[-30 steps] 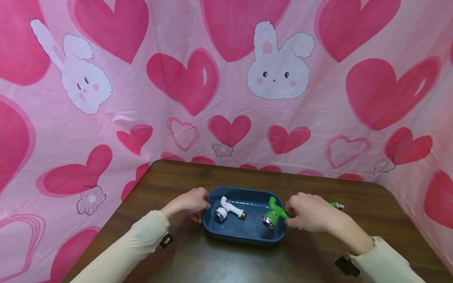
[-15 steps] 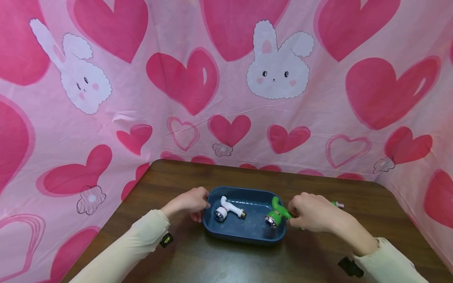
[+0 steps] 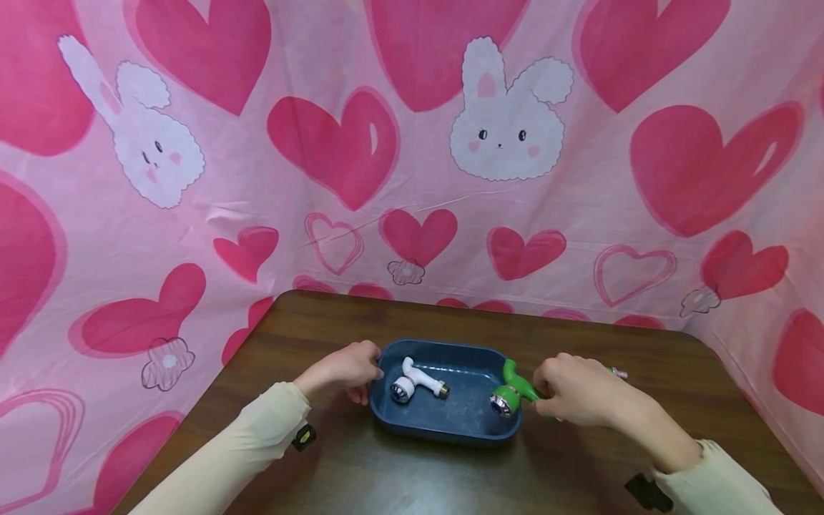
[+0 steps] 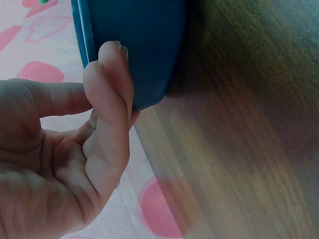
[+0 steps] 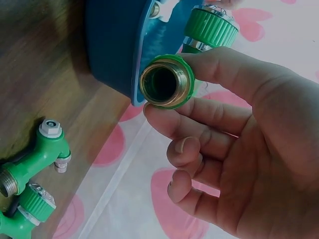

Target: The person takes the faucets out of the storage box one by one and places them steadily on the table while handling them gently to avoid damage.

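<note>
A dark blue basin (image 3: 444, 429) stands on the table. My left hand (image 3: 341, 368) grips its left end at the rim; in the left wrist view the fingers (image 4: 107, 99) lie against the outer wall. Inside the basin, toward its left side, lies a white faucet (image 3: 421, 380) with a brass threaded end. My right hand (image 3: 586, 390) pinches a green faucet (image 3: 511, 393) between thumb and fingers, over the basin's right rim. In the right wrist view, that faucet's open brass threaded end (image 5: 167, 82) faces the camera.
More green faucets lie on the wooden table (image 3: 412, 479) to the right: one with a hex cap (image 5: 40, 157), another with a ribbed knob (image 5: 35, 204). In the head view my right hand mostly hides them. A pink curtain (image 3: 412, 179) with hearts and rabbits surrounds the table.
My right hand has shifted slightly to the right with the green faucet, from over the basin's inside toward its right rim. The left hand, basin and white faucet look unmoved.
</note>
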### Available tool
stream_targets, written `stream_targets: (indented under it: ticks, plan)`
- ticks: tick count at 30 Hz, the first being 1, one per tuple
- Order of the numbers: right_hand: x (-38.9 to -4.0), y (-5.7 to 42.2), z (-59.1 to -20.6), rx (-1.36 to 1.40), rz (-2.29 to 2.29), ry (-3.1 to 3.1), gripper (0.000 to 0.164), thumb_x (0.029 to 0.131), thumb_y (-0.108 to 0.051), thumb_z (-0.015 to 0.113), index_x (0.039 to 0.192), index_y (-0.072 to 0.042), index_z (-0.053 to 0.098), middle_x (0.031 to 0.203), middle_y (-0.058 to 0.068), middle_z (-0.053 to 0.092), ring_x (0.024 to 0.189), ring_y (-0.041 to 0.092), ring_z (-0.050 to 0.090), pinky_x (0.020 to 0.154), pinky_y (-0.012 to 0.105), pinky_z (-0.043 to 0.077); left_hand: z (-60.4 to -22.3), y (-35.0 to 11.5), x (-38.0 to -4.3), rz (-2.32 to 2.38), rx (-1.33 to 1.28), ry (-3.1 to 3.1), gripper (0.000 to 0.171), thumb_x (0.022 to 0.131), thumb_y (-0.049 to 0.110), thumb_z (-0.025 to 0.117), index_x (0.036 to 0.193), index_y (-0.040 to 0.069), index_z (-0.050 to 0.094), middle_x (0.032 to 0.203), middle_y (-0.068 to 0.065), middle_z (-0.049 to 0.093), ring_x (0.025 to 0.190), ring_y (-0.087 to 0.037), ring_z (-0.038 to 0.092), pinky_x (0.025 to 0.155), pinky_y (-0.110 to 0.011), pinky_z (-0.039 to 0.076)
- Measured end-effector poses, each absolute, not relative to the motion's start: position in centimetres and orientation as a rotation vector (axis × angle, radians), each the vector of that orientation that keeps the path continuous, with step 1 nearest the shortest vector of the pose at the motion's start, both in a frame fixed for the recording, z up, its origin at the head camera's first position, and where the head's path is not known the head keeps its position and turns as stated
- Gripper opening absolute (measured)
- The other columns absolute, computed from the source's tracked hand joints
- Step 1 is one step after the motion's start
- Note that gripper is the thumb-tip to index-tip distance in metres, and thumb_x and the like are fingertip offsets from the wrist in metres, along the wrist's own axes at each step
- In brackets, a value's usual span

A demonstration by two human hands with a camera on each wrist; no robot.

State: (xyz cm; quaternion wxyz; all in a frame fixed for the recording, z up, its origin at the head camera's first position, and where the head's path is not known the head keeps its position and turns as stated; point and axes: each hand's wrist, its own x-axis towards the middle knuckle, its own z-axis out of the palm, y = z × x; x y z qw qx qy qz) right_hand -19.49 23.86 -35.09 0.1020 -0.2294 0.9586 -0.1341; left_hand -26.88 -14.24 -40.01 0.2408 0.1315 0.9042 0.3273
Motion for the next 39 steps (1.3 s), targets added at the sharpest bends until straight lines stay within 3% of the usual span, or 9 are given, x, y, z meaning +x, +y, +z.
stream_targets:
  ticks: [15, 23, 39]
  plan:
    - [-18.9, 25.3, -35.3, -0.698, -0.378, 2.893, 0.035, 0.086, -0.024, 0.083, 0.064, -0.027, 0.056, 0.057, -0.014, 0.04, 0.053, 0.004, 0.037, 0.045, 0.024, 0.026, -40.0, -14.2, -27.0, 0.88, 0.343, 2.476, 0.014, 0.103, 0.004, 0.065, 0.115, -0.004, 0.067, 0.07, -0.014, 0.068, 0.052, -0.023, 0.07, 0.051, -0.033, 0.061]
    - [-18.7, 25.8, -35.4, -0.677, -0.405, 2.871, 0.032, 0.087, -0.022, 0.082, 0.066, -0.028, 0.058, 0.056, -0.015, 0.048, 0.051, 0.003, 0.046, 0.043, 0.024, 0.033, -40.0, -14.1, -27.0, 0.87, 0.339, 2.471, 0.011, 0.104, 0.004, 0.064, 0.111, -0.004, 0.067, 0.069, -0.014, 0.068, 0.052, -0.023, 0.07, 0.051, -0.033, 0.061]
    - [-18.6, 26.7, -35.6, -0.657, -0.452, 2.839, 0.029, 0.088, -0.021, 0.08, 0.067, -0.027, 0.061, 0.058, -0.014, 0.05, 0.051, 0.003, 0.047, 0.045, 0.023, 0.036, -40.2, -14.1, -27.0, 0.878, 0.33, 2.481, 0.014, 0.103, 0.004, 0.065, 0.115, -0.004, 0.066, 0.07, -0.014, 0.068, 0.051, -0.023, 0.069, 0.051, -0.033, 0.061]
